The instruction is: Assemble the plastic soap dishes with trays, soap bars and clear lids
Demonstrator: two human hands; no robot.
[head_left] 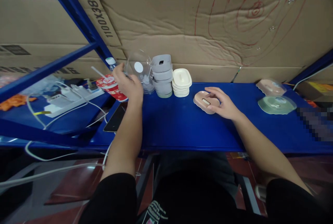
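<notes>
My left hand (128, 82) is raised at the left, thumb and fingers apart, beside a round clear lid (145, 60) with a white label and in front of a capped bottle (111, 61). I cannot make out any grip on either. My right hand (225, 104) arches over the right side of a pink scalloped lid (200, 99) lying on the blue table, thumb and fingers spread around its pale handle. Between the hands stand a stack of grey containers (163, 76) and a stack of cream lids (182, 81).
A red cup (114, 88) with a straw and a dark tablet (116, 117) lie near my left forearm. Further left is a white power strip (67, 102) with cables. Another pink lid (269, 86) and a green lid (277, 105) sit right. Cardboard (161, 12) rises behind.
</notes>
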